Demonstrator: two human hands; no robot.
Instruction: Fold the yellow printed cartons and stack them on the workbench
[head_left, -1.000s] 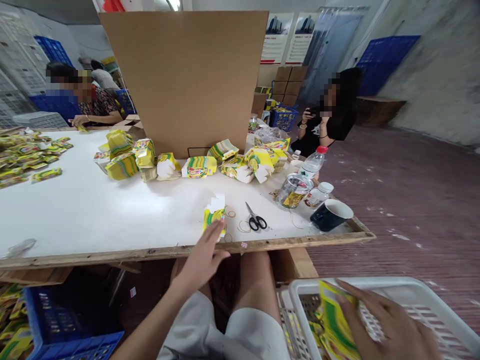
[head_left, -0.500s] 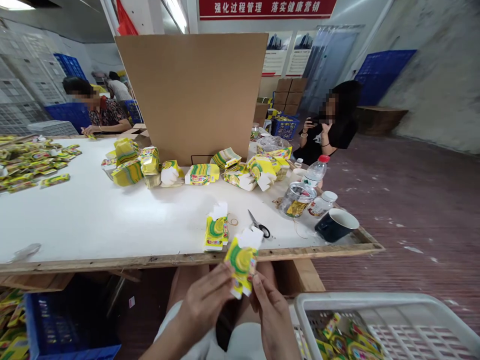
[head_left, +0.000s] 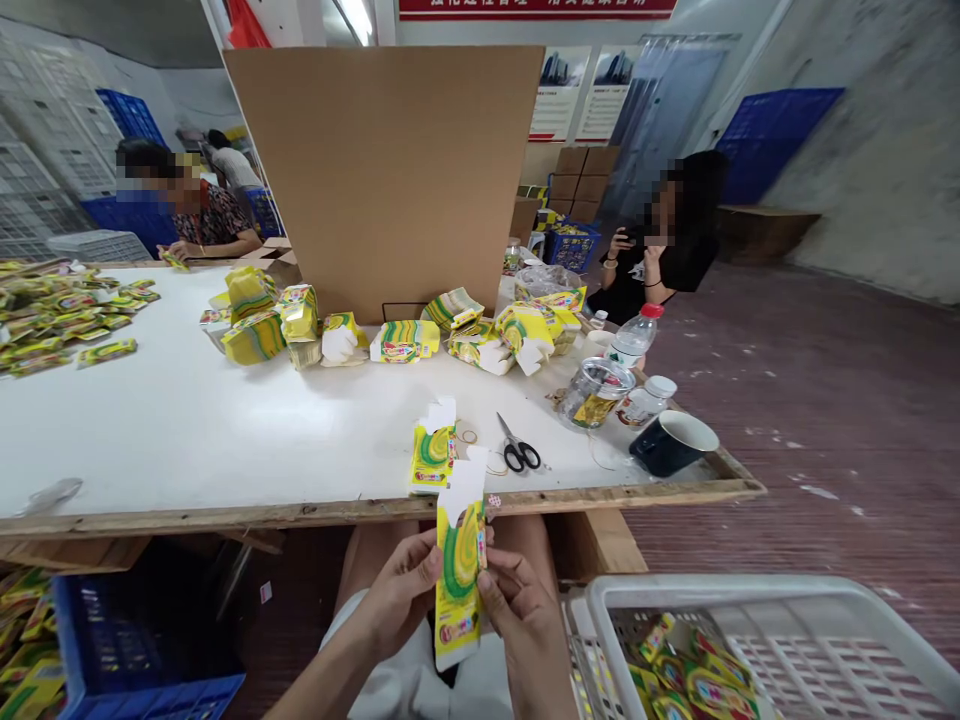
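Between my two hands, over my lap at the table's front edge, I hold a yellow and green carton (head_left: 459, 570) with its white flaps open at the top. My left hand (head_left: 405, 590) pinches the carton's left side. My right hand (head_left: 521, 610) grips its right edge, thumb in front. Just beyond lies a small stack of flattened cartons (head_left: 431, 455) of the same print. Black-handled scissors (head_left: 519, 450) and some rubber bands (head_left: 466, 432) lie to the right of that stack.
Bundled cartons (head_left: 405, 342) line the table before a cardboard panel (head_left: 382, 180). A jar (head_left: 596, 393), bottles and a dark mug (head_left: 673, 445) stand at right. A white basket (head_left: 750, 590) with small packets is lower right, a blue crate (head_left: 150, 650) lower left. Two people sit across.
The carton has turned more upright and now shows its long front face, its lower end nearer my lap. Both hands have shifted their hold along its sides. My view has tilted slightly down.
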